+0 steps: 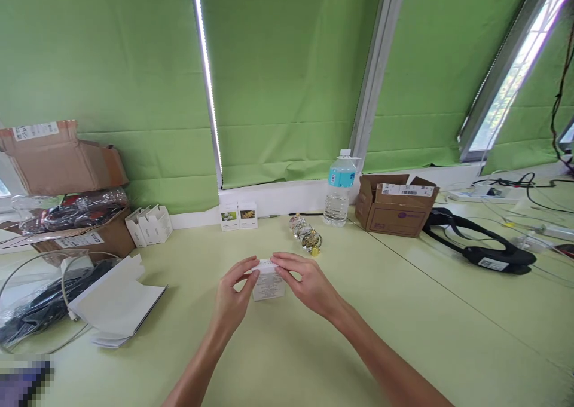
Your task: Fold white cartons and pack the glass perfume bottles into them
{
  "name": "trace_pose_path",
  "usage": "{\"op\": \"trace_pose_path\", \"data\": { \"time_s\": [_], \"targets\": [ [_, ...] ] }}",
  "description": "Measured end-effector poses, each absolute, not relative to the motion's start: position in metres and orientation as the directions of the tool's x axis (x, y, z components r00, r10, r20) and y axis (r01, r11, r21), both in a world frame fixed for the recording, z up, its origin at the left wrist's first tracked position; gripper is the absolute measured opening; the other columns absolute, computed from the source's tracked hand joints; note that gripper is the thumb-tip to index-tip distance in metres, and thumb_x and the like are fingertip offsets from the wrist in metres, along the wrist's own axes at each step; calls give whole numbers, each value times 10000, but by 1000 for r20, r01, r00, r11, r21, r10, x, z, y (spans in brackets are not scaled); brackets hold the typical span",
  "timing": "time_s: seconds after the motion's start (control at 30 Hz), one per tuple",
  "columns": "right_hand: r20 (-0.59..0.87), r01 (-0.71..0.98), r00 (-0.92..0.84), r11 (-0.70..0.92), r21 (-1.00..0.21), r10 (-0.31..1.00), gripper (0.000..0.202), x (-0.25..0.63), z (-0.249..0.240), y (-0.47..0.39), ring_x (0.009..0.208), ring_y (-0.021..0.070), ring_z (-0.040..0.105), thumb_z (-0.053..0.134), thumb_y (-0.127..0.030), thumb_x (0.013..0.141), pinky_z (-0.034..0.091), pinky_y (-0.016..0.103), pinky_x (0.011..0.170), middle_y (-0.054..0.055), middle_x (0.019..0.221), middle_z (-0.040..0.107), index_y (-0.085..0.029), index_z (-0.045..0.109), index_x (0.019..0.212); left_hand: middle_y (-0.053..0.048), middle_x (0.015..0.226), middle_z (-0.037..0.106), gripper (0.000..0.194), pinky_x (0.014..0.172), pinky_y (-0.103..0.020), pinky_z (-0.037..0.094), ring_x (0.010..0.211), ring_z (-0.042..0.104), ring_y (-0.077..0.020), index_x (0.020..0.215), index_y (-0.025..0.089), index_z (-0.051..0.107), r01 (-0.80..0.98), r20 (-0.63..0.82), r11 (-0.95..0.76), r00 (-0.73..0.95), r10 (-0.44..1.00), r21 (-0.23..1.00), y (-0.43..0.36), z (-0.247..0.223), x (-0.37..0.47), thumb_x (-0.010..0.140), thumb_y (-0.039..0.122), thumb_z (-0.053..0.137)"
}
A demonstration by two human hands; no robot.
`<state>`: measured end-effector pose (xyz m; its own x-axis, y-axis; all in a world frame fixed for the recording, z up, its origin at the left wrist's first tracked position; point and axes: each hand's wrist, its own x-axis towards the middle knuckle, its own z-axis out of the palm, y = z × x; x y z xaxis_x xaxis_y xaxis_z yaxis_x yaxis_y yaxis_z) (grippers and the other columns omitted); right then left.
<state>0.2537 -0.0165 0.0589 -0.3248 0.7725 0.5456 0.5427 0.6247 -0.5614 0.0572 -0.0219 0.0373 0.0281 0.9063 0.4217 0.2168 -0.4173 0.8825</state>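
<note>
A small white box (269, 285) with fine print on its front stands upright on the table in front of me. My left hand (235, 288) holds its left top edge between thumb and fingers. On the other side, my right hand (309, 280) has its thumb and fingertips at the top right edge. The fingertips of both hands meet the box's top and partly cover it. Beyond the hands lies a row of shiny gold and silver round pieces (305, 235). Two small white boxes with pictures (238, 216) stand against the wall behind.
A water bottle (339, 189) and an open cardboard box (396, 207) stand at the back right, beside a black headset (482, 245). Leftward are several white cartons (150, 226), white papers (117, 299), a cable and stacked cardboard boxes (67, 159). Green blinds hang behind.
</note>
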Motion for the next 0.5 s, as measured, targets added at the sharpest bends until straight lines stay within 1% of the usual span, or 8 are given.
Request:
{"op": "trace_pose_path", "data": {
  "time_s": [0.07, 0.13, 0.27, 0.4, 0.5],
  "targets": [
    [540, 561, -329, 620, -548, 775, 310, 254, 58, -16, 1154, 207, 587, 461, -327, 946, 459, 384, 1008, 29, 1240, 644, -285, 670, 1170, -57, 1233, 646, 252, 885, -350, 532, 1150, 586, -234, 1049, 266, 712, 245, 424, -420, 37, 905, 874, -22, 36, 56, 859, 369, 582],
    [539, 590, -339, 620, -517, 771, 318, 255, 57, -15, 1169, 210, 578, 452, -325, 949, 457, 394, 1011, 36, 1262, 630, -280, 659, 1187, -54, 1245, 639, 253, 918, -369, 518, 1156, 584, -234, 1060, 276, 711, 288, 442, -436, 47, 896, 853, -21, 35, 54, 871, 364, 568],
    [548, 661, -380, 633, -403, 746, 335, 256, 55, -14, 1179, 238, 567, 467, -314, 941, 472, 423, 987, 53, 1320, 585, -271, 629, 1231, -49, 1277, 616, 266, 994, -412, 467, 1171, 573, -246, 1100, 300, 696, 385, 516, -508, 91, 852, 771, -19, 30, 50, 874, 353, 566],
    [557, 719, -407, 630, -293, 724, 352, 254, 55, -17, 1217, 264, 525, 459, -311, 940, 480, 441, 965, 72, 1354, 552, -262, 611, 1254, -43, 1282, 598, 277, 946, -397, 492, 1150, 575, -248, 1120, 316, 672, 392, 553, -549, 115, 825, 738, -18, 26, 50, 861, 351, 580],
    [560, 758, -387, 598, -259, 733, 385, 251, 55, -20, 1208, 277, 524, 457, -286, 930, 490, 443, 936, 82, 1354, 547, -256, 565, 1298, -60, 1237, 592, 264, 906, -375, 494, 1075, 594, -228, 1124, 299, 644, 400, 563, -551, 99, 820, 732, -19, 24, 52, 887, 345, 539]
  ]
}}
